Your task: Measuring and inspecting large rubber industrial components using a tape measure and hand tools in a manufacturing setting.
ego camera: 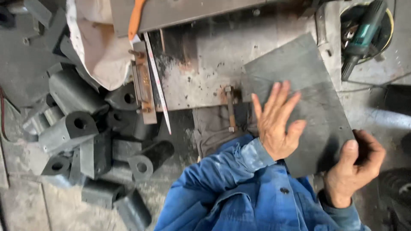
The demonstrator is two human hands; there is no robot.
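**Two bare hands on one dark sheet**

Two hands at work on a flat, dark grey rectangular sheet of rubbery material, lying tilted over the right part of a worn, rust-stained steel bench plate. Left hand spread flat on the sheet's near-left area, fingers apart and pointing away, palm pressing down, closed on nothing. Right hand clamped on the sheet's near-right corner, thumb on top, remaining fingers curled around the edge and partly hidden beneath. Both wrists in blue work-jacket sleeves, filling the near centre of the view.

Just left of the flat hand, a rusty threaded bolt with a nut, standing out of the bench plate's near edge, its near end close to the sheet's left side (contact not clear). Farther left, a long narrow steel ruler slanting across the plate, beside a rusty bracket-like metal block. Above that, an orange-handled tool lying against a white cloth sack.

On the left floor, well apart from both hands, a heap of dark grey moulded blocks with round holes, tumbled at all angles. At the far right, a teal and black power tool resting in a round container, near the sheet's far corner but not touching it.
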